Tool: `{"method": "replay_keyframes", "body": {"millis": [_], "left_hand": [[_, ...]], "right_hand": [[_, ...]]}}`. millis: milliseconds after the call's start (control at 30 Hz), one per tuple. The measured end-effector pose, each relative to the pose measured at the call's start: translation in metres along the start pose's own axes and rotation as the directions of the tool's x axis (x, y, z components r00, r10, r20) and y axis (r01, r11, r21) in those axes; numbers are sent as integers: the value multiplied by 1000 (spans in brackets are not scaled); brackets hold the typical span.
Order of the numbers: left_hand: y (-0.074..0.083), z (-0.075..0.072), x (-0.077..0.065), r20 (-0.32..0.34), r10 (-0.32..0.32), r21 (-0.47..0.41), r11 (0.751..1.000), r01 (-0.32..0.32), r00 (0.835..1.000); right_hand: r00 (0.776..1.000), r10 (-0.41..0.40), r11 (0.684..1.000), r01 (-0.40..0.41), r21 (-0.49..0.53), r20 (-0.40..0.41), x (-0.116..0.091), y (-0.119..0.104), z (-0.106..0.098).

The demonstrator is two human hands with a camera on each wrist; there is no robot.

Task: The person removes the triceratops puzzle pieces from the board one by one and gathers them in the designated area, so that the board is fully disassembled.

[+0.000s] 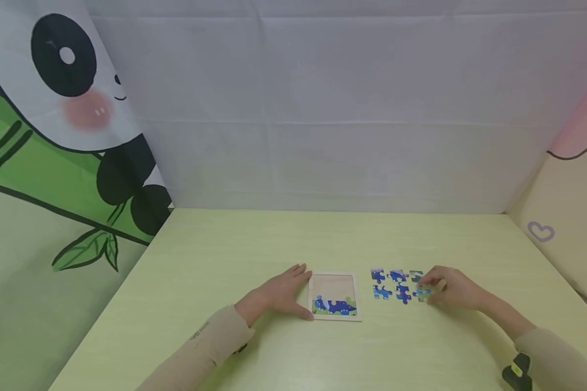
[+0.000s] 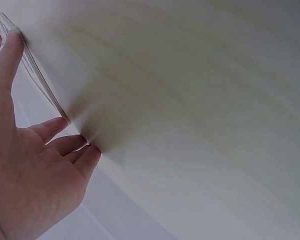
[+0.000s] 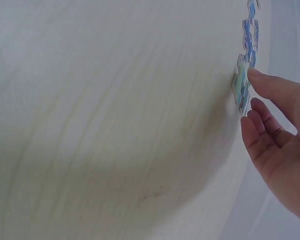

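On the table (image 1: 215, 244): a small wooden frame (image 1: 332, 285) lies flat, close to the person's left hand.
Left hand (image 1: 283, 290): spread wide along the frame's left side, thumb at the near corner and a finger at the far one. I think it does this so the frame won't slide.
Inside the frame: a blue animal picture (image 1: 341, 308) fills the bottom part, and bare wood shows above it.
Loose pieces (image 1: 382, 292): they lie in two short rows just right of the frame, not touching it. Maybe they are spread out so each one is easy to see and reach.
Right hand (image 1: 459, 290): bent over the pieces at the right end, thumb and fingers around them. I cannot tell if it pinches one.
Behind it all: a white cloth (image 1: 323, 81) hangs at the table's far edge.
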State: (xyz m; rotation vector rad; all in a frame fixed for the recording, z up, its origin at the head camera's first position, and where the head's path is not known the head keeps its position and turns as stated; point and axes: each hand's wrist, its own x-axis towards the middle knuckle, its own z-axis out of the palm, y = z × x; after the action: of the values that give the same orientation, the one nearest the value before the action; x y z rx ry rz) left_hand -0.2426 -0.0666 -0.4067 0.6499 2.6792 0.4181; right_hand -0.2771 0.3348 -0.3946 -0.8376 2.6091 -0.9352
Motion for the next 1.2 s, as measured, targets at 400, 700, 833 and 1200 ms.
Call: {"method": "replay_keyframes", "body": {"millis": [400, 700, 833, 1200], "left_hand": [[-1, 1, 2, 5, -14, 15, 1000, 14, 1000], [1, 0, 1, 14, -10, 14, 1000, 10, 1000], [2, -2, 1, 14, -7, 10, 1000, 7, 1000], [2, -2, 1, 12, -4, 5, 1000, 4, 1000]], "right_hand": [[999, -27, 999, 28, -39, 32, 30, -27, 5], [994, -83, 997, 82, 13, 65, 62, -49, 33], [990, -117, 993, 115, 32, 81, 76, -61, 48], [981, -39, 995, 20, 102, 189, 101, -91, 84]]}}
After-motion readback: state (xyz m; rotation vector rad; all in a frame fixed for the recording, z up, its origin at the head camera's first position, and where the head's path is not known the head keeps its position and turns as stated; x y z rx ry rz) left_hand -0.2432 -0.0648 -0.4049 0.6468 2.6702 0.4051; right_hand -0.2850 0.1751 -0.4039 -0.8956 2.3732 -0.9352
